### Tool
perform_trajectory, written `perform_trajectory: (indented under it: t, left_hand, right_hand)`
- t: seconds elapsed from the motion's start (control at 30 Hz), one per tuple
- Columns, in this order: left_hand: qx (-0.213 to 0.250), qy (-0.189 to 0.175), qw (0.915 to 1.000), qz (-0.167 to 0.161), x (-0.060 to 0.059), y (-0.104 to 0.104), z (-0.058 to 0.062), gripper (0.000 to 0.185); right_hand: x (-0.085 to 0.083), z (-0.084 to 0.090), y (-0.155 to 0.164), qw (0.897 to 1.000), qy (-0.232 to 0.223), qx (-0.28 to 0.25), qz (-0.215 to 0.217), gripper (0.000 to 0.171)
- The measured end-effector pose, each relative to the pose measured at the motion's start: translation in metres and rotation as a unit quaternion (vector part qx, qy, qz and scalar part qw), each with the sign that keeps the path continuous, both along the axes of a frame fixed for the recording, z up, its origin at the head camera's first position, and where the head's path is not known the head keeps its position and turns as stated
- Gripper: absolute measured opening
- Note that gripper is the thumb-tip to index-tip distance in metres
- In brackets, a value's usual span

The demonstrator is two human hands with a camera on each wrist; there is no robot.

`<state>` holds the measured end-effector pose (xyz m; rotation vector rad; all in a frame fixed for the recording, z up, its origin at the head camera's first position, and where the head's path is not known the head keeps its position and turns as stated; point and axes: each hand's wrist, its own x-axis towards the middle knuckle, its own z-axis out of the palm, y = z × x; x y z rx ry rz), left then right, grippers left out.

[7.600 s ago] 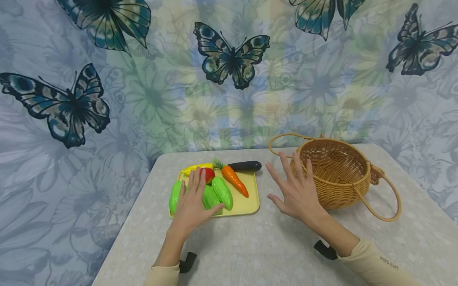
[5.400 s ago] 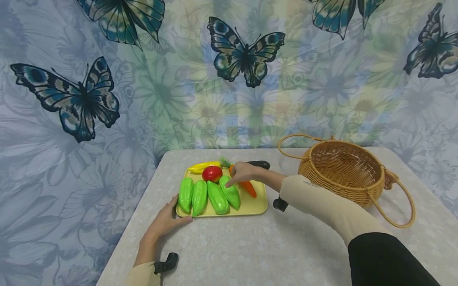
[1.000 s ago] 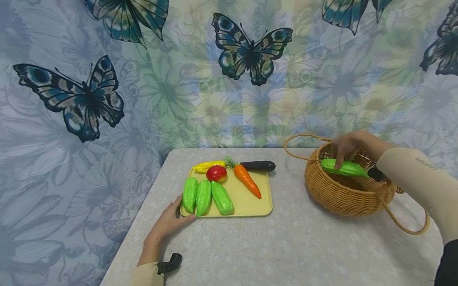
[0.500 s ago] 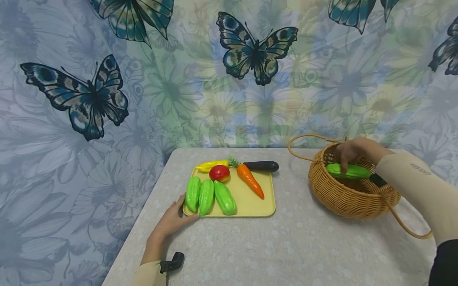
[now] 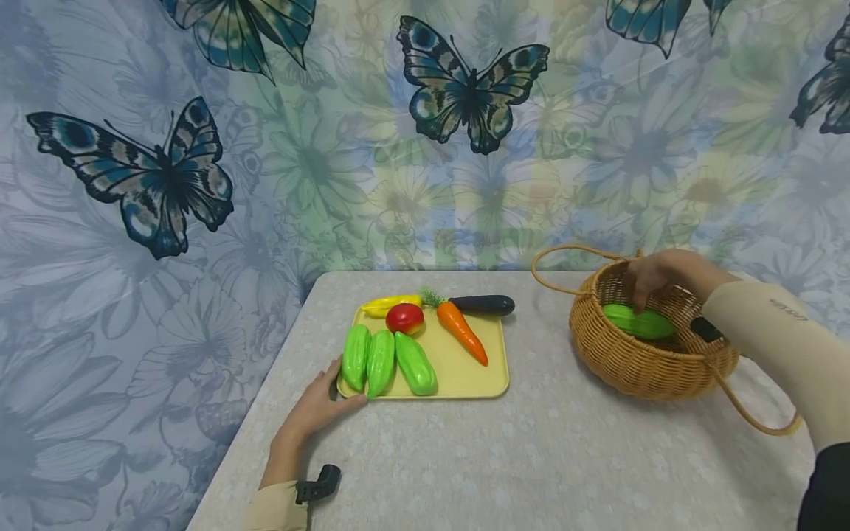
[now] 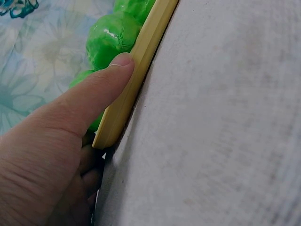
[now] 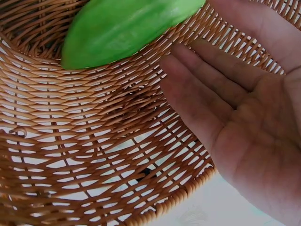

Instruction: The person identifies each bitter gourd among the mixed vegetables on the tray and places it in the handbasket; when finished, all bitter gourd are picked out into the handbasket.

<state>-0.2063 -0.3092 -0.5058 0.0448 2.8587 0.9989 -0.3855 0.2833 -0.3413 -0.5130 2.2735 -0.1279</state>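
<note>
A: Fingers first. Right hand (image 5: pixel 654 276)?
B: Nearly straight, thumb spread, palm showing in the wrist view. No grasp visible; can't tell if the thumb touches the green gourd (image 5: pixel 640 322).
A: Left hand (image 5: pixel 319 405)?
B: Thumb on the rim, fingers round the corner, gripping the yellow tray (image 5: pixel 468 380), lower middle of head view.
A: Counts?
B: One basket (image 5: pixel 631 372), one gourd in it. On the tray: three green gourds (image 5: pixel 416 365), one red fruit (image 5: pixel 404 318), one carrot (image 5: pixel 461 332), one yellow vegetable (image 5: pixel 392 304), one eggplant (image 5: pixel 481 304) poking past the edge.
A: Basket gourd, looks and place?
B: Bright green, long, smooth, paler at one end. Right side of head view, lying inside the basket.
</note>
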Motion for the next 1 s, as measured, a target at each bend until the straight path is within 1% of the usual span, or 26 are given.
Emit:
perform_trajectory:
  t: [0.1, 0.23, 0.37, 0.47, 0.6, 0.67, 0.7, 0.83, 1.0]
  left_hand:
    - [0.002, -0.004, 1.0000, 0.000, 0.000, 0.000, 0.001, 0.107]
    - [-0.001, -0.008, 1.0000, 0.001, -0.002, 0.001, 0.002, 0.108]
    - [-0.004, -0.007, 1.0000, 0.002, -0.003, 0.002, 0.002, 0.108]
    - [-0.002, -0.010, 0.9999, 0.003, -0.001, 0.003, 0.003, 0.108]
    - [-0.005, -0.022, 0.9997, 0.008, 0.000, 0.004, 0.004, 0.108]
    - [-0.009, -0.027, 0.9995, 0.010, 0.001, 0.004, 0.004, 0.109]
    - [-0.011, -0.029, 0.9995, 0.010, 0.001, 0.004, 0.004, 0.109]
    - [-0.012, -0.025, 0.9996, 0.008, 0.001, 0.002, 0.005, 0.108]
    - [-0.004, -0.007, 1.0000, 0.000, 0.001, 0.002, 0.003, 0.107]
  right_hand:
    - [0.001, 0.003, 0.001, 1.000, 0.001, 0.003, 0.001, 0.062]
    - [0.003, 0.008, 0.001, 1.000, 0.013, 0.008, 0.021, 0.064]
    - [0.007, 0.017, -0.001, 0.999, 0.016, 0.004, 0.040, 0.065]
    - [0.012, 0.028, -0.003, 0.999, 0.014, -0.005, 0.041, 0.061]
    - [0.016, 0.041, -0.008, 0.999, 0.013, -0.021, 0.040, 0.046]
    - [0.018, 0.046, -0.012, 0.998, 0.021, -0.023, 0.049, 0.045]
    - [0.019, 0.048, -0.014, 0.998, 0.027, -0.025, 0.052, 0.046]
    - [0.024, 0.053, -0.027, 0.996, 0.063, -0.037, 0.060, 0.059]
    - [0.032, 0.058, -0.045, 0.994, 0.075, -0.050, 0.054, 0.064]
